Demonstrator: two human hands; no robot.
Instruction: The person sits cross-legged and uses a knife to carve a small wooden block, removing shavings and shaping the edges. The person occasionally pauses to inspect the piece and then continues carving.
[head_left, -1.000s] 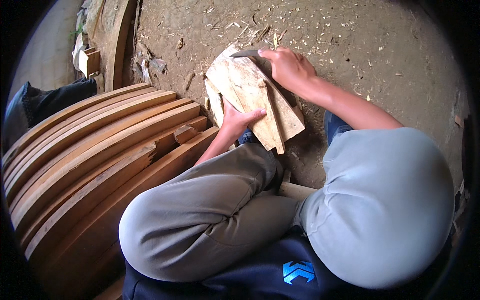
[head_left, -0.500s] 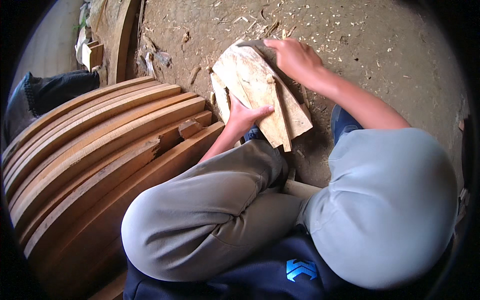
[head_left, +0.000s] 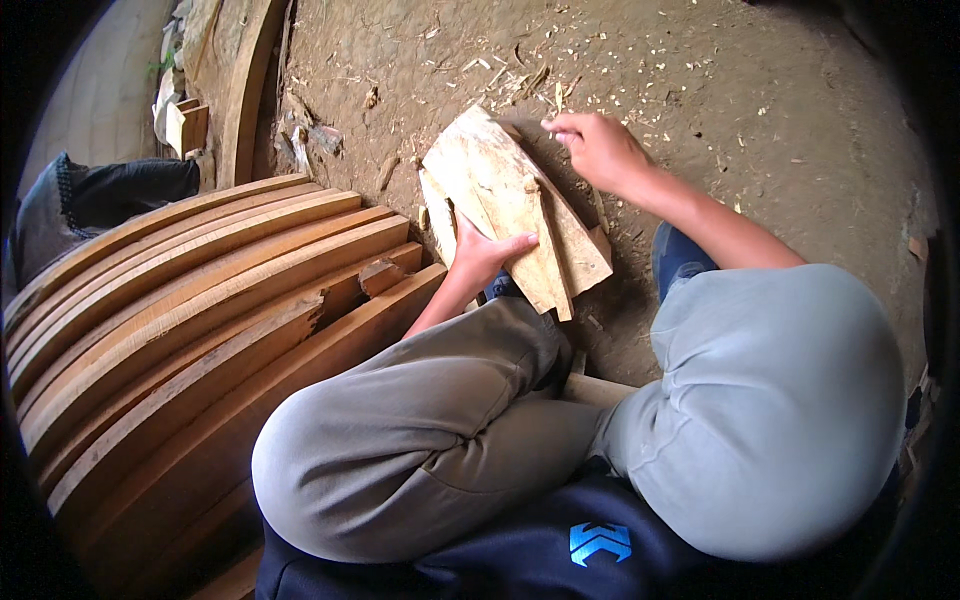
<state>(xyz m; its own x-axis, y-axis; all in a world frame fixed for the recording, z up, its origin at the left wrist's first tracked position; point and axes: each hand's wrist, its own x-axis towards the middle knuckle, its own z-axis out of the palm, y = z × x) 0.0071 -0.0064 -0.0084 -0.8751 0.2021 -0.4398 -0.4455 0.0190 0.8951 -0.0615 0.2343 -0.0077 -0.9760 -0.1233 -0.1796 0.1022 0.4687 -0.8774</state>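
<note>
A pale, rough piece of wood (head_left: 490,165) with a split, flaking face slants over the dirt in front of my knees. My left hand (head_left: 480,250) grips it low on its left side, the thumb lying across the face. A second flat piece of wood (head_left: 583,262) shows behind its right edge. My right hand (head_left: 600,150) is closed just right of the wood's upper end, apart from it. The dark-bladed knife in that hand barely shows now; its handle is hidden by the fingers.
Long sawn boards (head_left: 250,250) lie side by side at the left, with a broken chip (head_left: 380,277) on them. Dark cloth (head_left: 130,190) lies beyond. Wood shavings (head_left: 520,80) litter the dirt floor (head_left: 780,120). My bent knees (head_left: 770,400) frame the near side.
My right hand has moved slightly down and right, off the wood's upper end where the dark blade lay. The wood's lower end sits slightly lower in view; my left hand keeps its hold.
</note>
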